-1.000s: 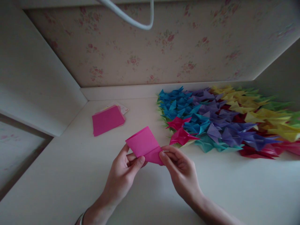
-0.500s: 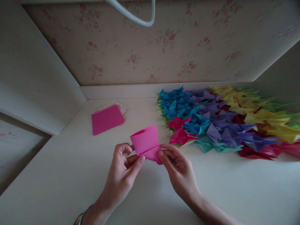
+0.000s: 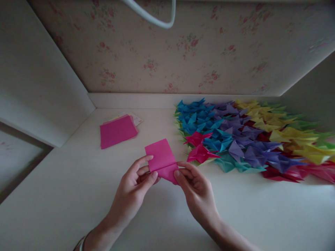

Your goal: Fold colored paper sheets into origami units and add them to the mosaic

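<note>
Both hands hold a folded pink sheet of paper [image 3: 161, 158] just above the white table [image 3: 261, 216]. My left hand [image 3: 134, 188] pinches its lower left edge between thumb and fingers. My right hand [image 3: 195, 190] pinches the lower right corner, thumb on top. The paper shows a crease across its middle and stands tilted away from me.
A stack of pink paper squares [image 3: 117, 131] lies at the back left. A wide spread of folded paper cranes [image 3: 246, 139] in blue, purple, yellow, green, red and pink covers the right side. Floral wallpaper [image 3: 167, 52] rises behind; a white cord [image 3: 157, 19] hangs above.
The loose, bulging flap of the pink paper has been pressed down flat. Both hands shifted slightly left and closer together.
</note>
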`<action>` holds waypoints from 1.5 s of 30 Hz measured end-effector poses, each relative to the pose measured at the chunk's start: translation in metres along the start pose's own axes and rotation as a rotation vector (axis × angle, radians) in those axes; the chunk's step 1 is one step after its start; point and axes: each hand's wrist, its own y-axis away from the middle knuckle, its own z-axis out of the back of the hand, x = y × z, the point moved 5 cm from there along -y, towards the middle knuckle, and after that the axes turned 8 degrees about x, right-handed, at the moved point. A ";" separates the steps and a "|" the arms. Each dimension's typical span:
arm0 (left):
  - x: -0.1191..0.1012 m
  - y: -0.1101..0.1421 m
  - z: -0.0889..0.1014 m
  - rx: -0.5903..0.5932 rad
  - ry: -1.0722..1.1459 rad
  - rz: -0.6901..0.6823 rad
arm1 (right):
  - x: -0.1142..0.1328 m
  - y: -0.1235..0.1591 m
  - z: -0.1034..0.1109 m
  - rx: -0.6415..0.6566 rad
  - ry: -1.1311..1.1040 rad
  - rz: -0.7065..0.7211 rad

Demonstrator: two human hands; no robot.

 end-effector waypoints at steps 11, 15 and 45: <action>-0.001 0.001 0.000 -0.003 0.066 -0.009 | 0.001 -0.003 0.000 -0.014 -0.005 -0.015; 0.001 0.000 0.001 -0.016 0.076 0.015 | 0.001 -0.003 0.000 -0.005 0.016 -0.017; -0.003 0.002 0.000 -0.051 -0.001 -0.004 | -0.001 -0.001 0.003 -0.053 0.032 -0.031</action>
